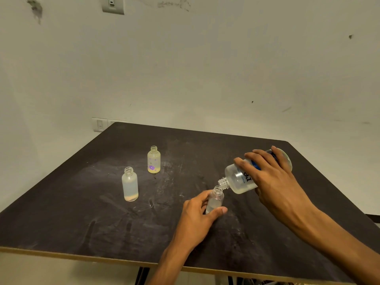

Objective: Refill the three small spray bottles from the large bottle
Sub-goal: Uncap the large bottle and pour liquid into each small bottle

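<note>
The pour turns on 1 relation: the neck of the large bottle against the open mouth of the small clear bottle. The large bottle lies tipped well past level, its long axis running from upper right, base high, down to lower left, where its neck meets the small bottle's rim, touching or just above it; the exact contact is too fine to tell.

The right hand has its grip wrapped over the large bottle's body, fingers spread across the label, closed firmly on it. The left hand has its grip curled round the lower part of the small clear bottle, thumb in front, holding it roughly upright on the dark worktop, leaning slightly toward the pour. A little liquid seems to sit in its lower part.

2 more small bottles stand uncapped to the left, well apart from both hands: a frosted bottle nearer the left hand and a flowered bottle behind it. My judgement is that further tilt must pivot about the neck, so the mouths stay aligned and nothing spills onto the worktop.
</note>
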